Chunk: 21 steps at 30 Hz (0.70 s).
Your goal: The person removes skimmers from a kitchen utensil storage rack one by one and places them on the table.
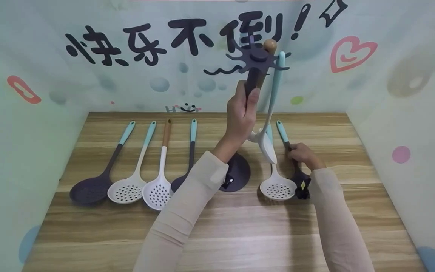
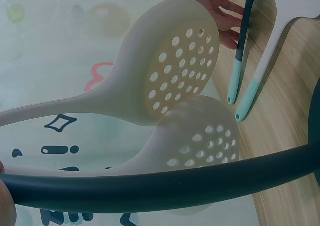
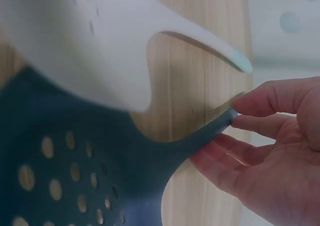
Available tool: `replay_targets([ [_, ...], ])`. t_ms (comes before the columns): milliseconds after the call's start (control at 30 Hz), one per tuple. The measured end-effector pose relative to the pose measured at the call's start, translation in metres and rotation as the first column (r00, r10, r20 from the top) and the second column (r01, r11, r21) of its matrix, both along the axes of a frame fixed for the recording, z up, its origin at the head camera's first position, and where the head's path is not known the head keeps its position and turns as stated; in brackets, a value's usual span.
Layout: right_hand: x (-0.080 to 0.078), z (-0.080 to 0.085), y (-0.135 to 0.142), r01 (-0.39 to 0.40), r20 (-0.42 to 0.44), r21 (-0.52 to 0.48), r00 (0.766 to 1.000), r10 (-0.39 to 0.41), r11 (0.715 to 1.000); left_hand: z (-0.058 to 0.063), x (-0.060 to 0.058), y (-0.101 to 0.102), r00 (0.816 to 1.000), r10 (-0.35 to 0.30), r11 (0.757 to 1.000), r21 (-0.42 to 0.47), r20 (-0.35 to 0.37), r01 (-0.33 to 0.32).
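My left hand (image 1: 242,113) grips the dark post of a utensil stand, just beneath its ring of hooks (image 1: 257,58). The stand's round dark base (image 1: 243,170) is partly behind my left forearm. Two white skimmers hang from the hooks; one (image 1: 267,147) has a turquoise handle, and a wooden handle end (image 1: 270,45) shows beside it. Both perforated heads, the nearer skimmer (image 2: 185,61) and the other skimmer (image 2: 210,136), appear in the left wrist view beside the post (image 2: 150,193). My right hand (image 1: 304,154) pinches the handle of a dark skimmer (image 3: 145,156) lying on the table.
A white skimmer (image 1: 278,187) lies just left of the dark one. Left of the stand lie a dark skimmer (image 1: 91,190), a white skimmer (image 1: 126,190), a wooden-handled white skimmer (image 1: 158,192) and a dark utensil (image 1: 192,151) partly hidden by my sleeve. A printed backdrop stands behind.
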State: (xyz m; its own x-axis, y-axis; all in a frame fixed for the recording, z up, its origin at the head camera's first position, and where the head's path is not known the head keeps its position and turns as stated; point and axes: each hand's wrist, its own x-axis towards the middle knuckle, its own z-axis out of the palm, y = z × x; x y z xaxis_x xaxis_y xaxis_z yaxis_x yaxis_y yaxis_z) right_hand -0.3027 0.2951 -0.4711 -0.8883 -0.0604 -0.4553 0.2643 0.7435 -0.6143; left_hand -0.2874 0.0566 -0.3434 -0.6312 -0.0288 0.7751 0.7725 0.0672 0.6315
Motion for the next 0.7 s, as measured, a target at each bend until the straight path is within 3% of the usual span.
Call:
replay_targets([
  [300,0.002,0.015,-0.001,-0.025,-0.033,-0.029,0.999,0.024,0.999,0.002,0.002,0.000,1.000,0.006,1.000,-0.006,0.015,-0.006],
  [567,0.004,0.055,-0.010,0.009,-0.137,-0.092,0.990,-0.021,0.996,0.000,0.000,0.000,1.000,0.015,1.000,0.001,0.014,-0.015],
  [700,0.011,0.082,-0.023,0.002,-0.237,-0.165,0.971,-0.042,0.986,0.001,0.000,0.000,1.000,0.015,1.000,0.010,0.008,-0.015],
])
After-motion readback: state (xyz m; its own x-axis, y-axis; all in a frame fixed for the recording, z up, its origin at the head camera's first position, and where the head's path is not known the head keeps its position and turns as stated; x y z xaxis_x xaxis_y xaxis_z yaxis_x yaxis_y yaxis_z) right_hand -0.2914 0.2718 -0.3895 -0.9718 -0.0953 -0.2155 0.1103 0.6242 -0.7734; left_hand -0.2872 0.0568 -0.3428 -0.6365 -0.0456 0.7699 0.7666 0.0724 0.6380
